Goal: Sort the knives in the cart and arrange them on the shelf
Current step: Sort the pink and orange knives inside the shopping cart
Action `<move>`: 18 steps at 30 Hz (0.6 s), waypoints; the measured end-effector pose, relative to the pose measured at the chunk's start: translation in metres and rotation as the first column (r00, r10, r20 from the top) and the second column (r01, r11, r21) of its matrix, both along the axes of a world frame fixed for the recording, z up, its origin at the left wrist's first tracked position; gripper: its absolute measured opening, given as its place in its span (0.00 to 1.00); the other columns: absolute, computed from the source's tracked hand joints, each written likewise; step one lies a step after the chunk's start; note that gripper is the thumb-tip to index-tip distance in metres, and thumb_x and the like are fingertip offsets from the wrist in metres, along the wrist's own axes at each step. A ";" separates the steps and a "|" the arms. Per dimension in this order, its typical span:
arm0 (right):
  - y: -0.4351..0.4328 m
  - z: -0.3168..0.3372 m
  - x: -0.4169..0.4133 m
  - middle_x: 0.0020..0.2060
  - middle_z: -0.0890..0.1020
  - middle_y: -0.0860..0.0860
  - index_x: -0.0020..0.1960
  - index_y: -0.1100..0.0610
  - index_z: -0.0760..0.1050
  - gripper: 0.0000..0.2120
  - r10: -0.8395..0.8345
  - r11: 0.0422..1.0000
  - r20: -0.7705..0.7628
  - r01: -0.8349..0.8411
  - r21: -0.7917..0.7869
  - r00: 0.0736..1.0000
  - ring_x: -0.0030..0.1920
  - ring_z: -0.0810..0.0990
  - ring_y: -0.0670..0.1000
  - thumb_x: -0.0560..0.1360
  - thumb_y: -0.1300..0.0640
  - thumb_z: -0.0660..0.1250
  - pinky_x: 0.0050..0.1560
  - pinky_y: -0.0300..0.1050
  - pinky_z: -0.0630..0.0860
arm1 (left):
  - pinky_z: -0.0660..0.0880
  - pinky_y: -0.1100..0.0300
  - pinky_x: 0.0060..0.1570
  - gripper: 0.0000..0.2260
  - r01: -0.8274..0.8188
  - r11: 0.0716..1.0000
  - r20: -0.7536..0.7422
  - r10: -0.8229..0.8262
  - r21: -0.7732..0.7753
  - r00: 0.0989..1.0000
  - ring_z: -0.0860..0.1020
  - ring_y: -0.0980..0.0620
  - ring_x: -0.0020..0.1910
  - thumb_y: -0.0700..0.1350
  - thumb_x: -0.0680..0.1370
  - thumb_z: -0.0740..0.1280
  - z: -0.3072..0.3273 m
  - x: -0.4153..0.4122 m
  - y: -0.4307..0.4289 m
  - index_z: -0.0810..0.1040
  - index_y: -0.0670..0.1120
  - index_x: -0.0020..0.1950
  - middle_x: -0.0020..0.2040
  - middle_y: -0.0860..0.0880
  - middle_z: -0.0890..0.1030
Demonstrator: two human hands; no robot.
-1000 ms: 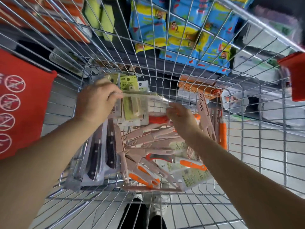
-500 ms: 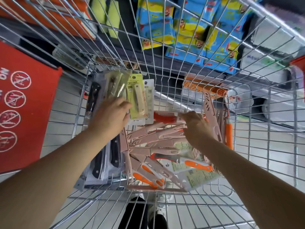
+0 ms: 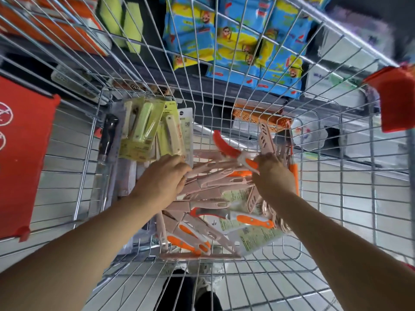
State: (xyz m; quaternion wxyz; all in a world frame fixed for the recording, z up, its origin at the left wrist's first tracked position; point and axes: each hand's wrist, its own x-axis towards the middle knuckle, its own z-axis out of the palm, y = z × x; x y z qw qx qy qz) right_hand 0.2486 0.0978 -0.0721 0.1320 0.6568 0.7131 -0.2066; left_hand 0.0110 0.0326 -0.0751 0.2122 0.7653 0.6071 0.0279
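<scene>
The wire cart (image 3: 336, 187) holds a pile of pink sheathed knives (image 3: 208, 194), some with orange handles (image 3: 254, 221). Yellow-green knife packs (image 3: 139, 131) lean against its far left corner beside a black-handled knife pack (image 3: 107, 140). My right hand (image 3: 274, 176) grips the orange-and-white handle of a knife with a red sheath (image 3: 225, 148), lifted above the pile and pointing up-left. My left hand (image 3: 161, 178) lies on the pink knives left of centre, with its fingertips hidden among them. More pink sheaths (image 3: 267, 138) stand upright behind my right hand.
Beyond the cart a shelf carries blue and yellow packets (image 3: 235, 41), green sponges (image 3: 128, 23) and an orange basket (image 3: 258, 115). A red child-seat flap (image 3: 22, 153) hangs on the cart's left side and a red corner guard (image 3: 397, 97) on its right.
My left hand let go of the yellow-green packs, which now lean in the far left corner, and dropped onto the pink knives. My right hand lifted the red-sheathed knife off the pile.
</scene>
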 end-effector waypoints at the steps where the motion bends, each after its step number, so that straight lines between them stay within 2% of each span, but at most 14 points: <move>1: -0.003 0.002 0.008 0.57 0.75 0.54 0.60 0.55 0.73 0.12 -0.083 0.996 -0.042 0.083 0.013 0.996 0.55 0.76 0.55 0.76 0.60 0.63 0.51 0.50 0.79 | 0.78 0.50 0.41 0.11 -0.002 1.000 0.010 0.002 -0.016 1.000 0.78 0.44 0.44 0.38 0.68 0.73 -0.001 0.005 -0.001 0.80 0.42 0.50 0.45 0.45 0.80; 4: -0.011 0.008 0.030 0.56 0.75 0.55 0.63 0.55 0.71 0.16 -0.308 0.949 -0.084 0.312 0.042 0.948 0.54 0.77 0.58 0.76 0.53 0.63 0.49 0.52 0.77 | 0.76 0.53 0.49 0.15 0.023 0.992 -0.001 -0.023 -0.122 1.000 0.76 0.47 0.52 0.43 0.74 0.69 -0.004 0.021 -0.002 0.76 0.45 0.60 0.52 0.47 0.77; 6: -0.012 0.010 0.042 0.54 0.76 0.57 0.62 0.58 0.72 0.17 -0.418 0.907 -0.054 0.420 0.024 0.907 0.52 0.77 0.60 0.75 0.54 0.63 0.48 0.50 0.74 | 0.73 0.56 0.55 0.15 0.024 0.981 -0.030 -0.030 -0.191 0.999 0.72 0.50 0.57 0.47 0.76 0.66 -0.008 0.030 -0.004 0.74 0.47 0.62 0.57 0.48 0.75; 9: -0.013 0.008 0.053 0.53 0.76 0.57 0.58 0.59 0.73 0.16 -0.495 0.869 0.000 0.495 0.009 0.869 0.51 0.77 0.60 0.74 0.53 0.64 0.45 0.48 0.72 | 0.71 0.52 0.60 0.18 0.009 0.973 -0.046 -0.020 -0.229 0.999 0.70 0.47 0.62 0.49 0.76 0.66 -0.016 0.043 -0.004 0.72 0.46 0.65 0.65 0.48 0.72; 11: -0.015 0.006 0.054 0.54 0.75 0.57 0.58 0.60 0.72 0.16 -0.496 0.868 0.004 0.496 0.015 0.868 0.52 0.77 0.60 0.75 0.51 0.64 0.45 0.49 0.71 | 0.70 0.51 0.62 0.21 -0.008 0.976 -0.073 -0.009 -0.219 0.997 0.70 0.47 0.63 0.49 0.76 0.66 -0.020 0.050 -0.002 0.70 0.46 0.68 0.67 0.48 0.70; 15: -0.020 0.009 0.049 0.57 0.72 0.58 0.62 0.59 0.69 0.22 -0.468 0.881 -0.006 0.467 0.072 0.884 0.57 0.74 0.61 0.77 0.44 0.60 0.50 0.54 0.72 | 0.71 0.53 0.61 0.22 -0.068 0.980 -0.100 0.049 -0.187 0.994 0.71 0.48 0.61 0.49 0.76 0.66 -0.027 0.058 0.002 0.69 0.46 0.68 0.63 0.48 0.72; 16: -0.021 0.008 0.046 0.58 0.72 0.58 0.63 0.59 0.68 0.21 -0.395 0.914 0.011 0.392 0.104 0.919 0.58 0.72 0.60 0.77 0.46 0.60 0.53 0.54 0.72 | 0.71 0.54 0.62 0.22 -0.072 0.981 -0.108 0.053 -0.181 0.993 0.71 0.48 0.61 0.50 0.76 0.66 -0.028 0.059 0.003 0.69 0.46 0.68 0.63 0.48 0.73; 18: -0.023 0.002 0.039 0.63 0.70 0.56 0.67 0.58 0.67 0.18 -0.182 0.976 0.018 0.178 0.122 0.983 0.62 0.69 0.58 0.79 0.56 0.55 0.61 0.52 0.71 | 0.70 0.55 0.62 0.22 -0.067 0.982 -0.131 0.045 -0.175 0.990 0.71 0.48 0.61 0.50 0.76 0.66 -0.030 0.061 0.004 0.69 0.46 0.68 0.62 0.48 0.73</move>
